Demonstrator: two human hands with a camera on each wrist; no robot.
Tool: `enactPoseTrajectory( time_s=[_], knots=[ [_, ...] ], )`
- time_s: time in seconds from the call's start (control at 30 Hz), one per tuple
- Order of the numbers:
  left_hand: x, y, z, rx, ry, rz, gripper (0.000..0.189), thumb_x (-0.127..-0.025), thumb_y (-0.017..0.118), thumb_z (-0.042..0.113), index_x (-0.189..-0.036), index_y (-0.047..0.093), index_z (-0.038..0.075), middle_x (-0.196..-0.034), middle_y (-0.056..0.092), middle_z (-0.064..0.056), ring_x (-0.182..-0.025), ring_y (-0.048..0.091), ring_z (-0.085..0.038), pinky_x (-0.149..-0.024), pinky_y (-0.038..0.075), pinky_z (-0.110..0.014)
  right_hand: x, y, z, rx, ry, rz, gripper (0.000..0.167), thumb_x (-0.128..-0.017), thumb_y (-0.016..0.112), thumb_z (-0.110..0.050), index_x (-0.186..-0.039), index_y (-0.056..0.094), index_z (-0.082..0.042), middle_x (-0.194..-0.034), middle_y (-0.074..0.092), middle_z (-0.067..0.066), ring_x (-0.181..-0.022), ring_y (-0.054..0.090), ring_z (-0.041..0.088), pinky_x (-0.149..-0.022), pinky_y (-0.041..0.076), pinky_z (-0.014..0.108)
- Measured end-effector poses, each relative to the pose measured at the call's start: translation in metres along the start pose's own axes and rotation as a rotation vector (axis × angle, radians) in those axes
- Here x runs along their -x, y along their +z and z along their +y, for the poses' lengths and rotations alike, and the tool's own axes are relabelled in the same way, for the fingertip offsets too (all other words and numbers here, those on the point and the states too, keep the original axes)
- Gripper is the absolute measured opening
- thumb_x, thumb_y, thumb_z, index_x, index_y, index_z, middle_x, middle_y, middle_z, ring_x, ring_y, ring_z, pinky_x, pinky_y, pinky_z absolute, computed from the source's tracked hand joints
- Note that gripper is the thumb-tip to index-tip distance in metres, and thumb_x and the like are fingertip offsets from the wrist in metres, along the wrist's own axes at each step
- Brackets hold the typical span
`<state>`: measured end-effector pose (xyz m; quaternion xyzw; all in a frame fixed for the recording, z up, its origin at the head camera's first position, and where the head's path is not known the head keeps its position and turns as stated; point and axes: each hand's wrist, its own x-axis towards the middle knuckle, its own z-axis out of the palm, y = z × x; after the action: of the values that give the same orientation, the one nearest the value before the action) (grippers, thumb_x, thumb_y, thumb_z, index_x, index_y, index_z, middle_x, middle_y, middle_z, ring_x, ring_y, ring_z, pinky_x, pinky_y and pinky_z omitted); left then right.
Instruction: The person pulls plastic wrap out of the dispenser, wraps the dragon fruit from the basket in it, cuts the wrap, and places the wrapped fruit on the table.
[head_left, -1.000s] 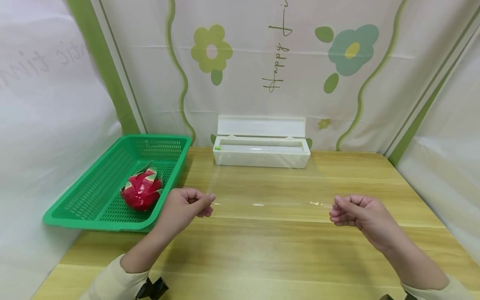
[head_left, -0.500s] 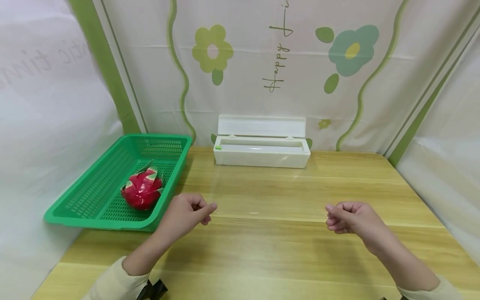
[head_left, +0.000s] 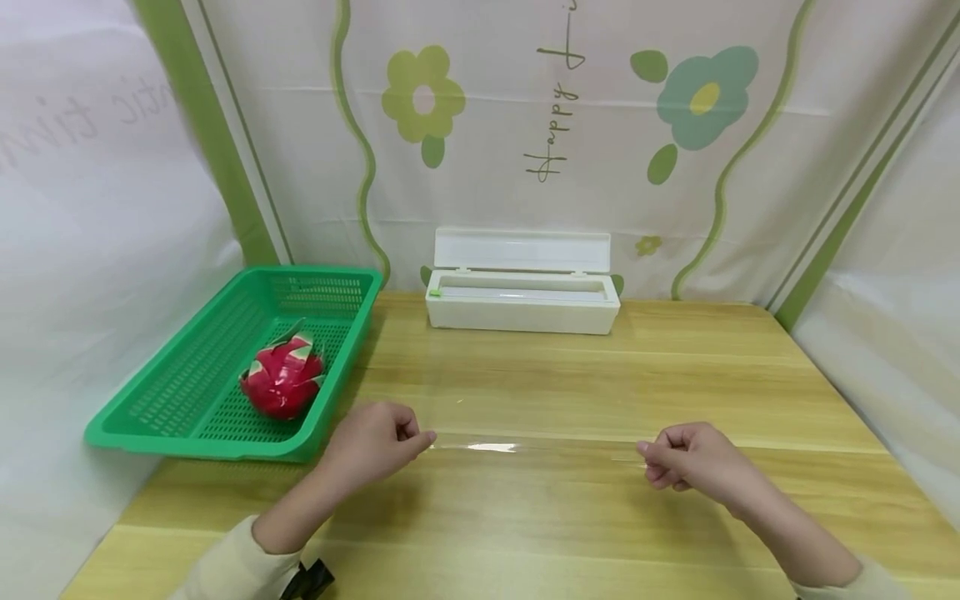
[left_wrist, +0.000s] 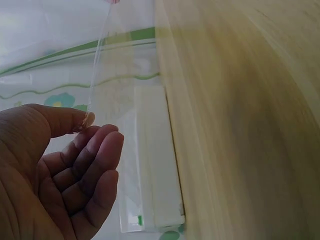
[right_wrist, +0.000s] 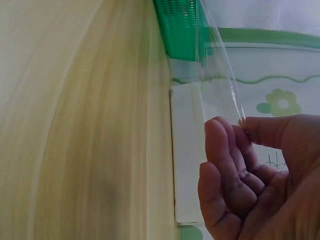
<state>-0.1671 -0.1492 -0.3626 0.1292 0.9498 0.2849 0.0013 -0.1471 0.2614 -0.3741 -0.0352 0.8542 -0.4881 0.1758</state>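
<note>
A clear sheet of plastic wrap point(head_left: 491, 447) is stretched between my two hands over the table. My left hand point(head_left: 375, 446) pinches one corner between thumb and index finger; the wrist view shows the film's edge point(left_wrist: 95, 70) running off from that pinch. My right hand point(head_left: 690, 462) pinches the other corner, where the film point(right_wrist: 231, 90) gathers into fine creases. Behind the hands stands a white wrap dispenser box point(head_left: 521, 317), its lid point(head_left: 521, 250) raised, with a small green slider point(head_left: 435, 292) at the left of its front edge. The film spans from the box side toward my hands.
To the left, a green plastic basket point(head_left: 202, 450) holds a red dragon fruit point(head_left: 281, 379); its right rim lies close to my left hand. A printed curtain point(head_left: 517, 192) hangs behind the wooden table point(head_left: 525, 533), with white cloth on both sides.
Both hands have moved back toward the body and slightly closer together, drawing the plastic wrap's edge nearer. Box, basket and dragon fruit have stayed in place.
</note>
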Motion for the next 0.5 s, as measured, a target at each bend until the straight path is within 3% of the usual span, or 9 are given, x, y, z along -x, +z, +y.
enactPoseTrajectory(
  time_s=[0.23,0.5],
  knots=[
    [-0.004,0.012,-0.004,-0.172,0.057,-0.002,0.038,-0.084,0.075,0.032,-0.054,0.053,0.022,-0.049,0.045,0.011,-0.049,0.043,-0.01,-0.048,0.036,-0.029,-0.001,0.008,0.003,0.205,-0.034,0.02,0.036,-0.095,0.063,-0.035,-0.075,0.06,-0.005,-0.073,0.064,0.004,-0.07,0.064,0.021,-0.061,0.051,0.035],
    [-0.006,0.023,-0.01,-0.257,0.063,-0.043,0.043,-0.084,0.074,0.035,-0.053,0.049,0.02,-0.049,0.043,0.009,-0.049,0.041,-0.009,-0.046,0.033,-0.028,-0.009,0.016,0.003,0.429,-0.058,0.076,0.037,-0.092,0.067,-0.035,-0.064,0.056,-0.014,-0.052,0.05,-0.004,-0.047,0.038,0.009,-0.046,0.034,0.025]
  ],
)
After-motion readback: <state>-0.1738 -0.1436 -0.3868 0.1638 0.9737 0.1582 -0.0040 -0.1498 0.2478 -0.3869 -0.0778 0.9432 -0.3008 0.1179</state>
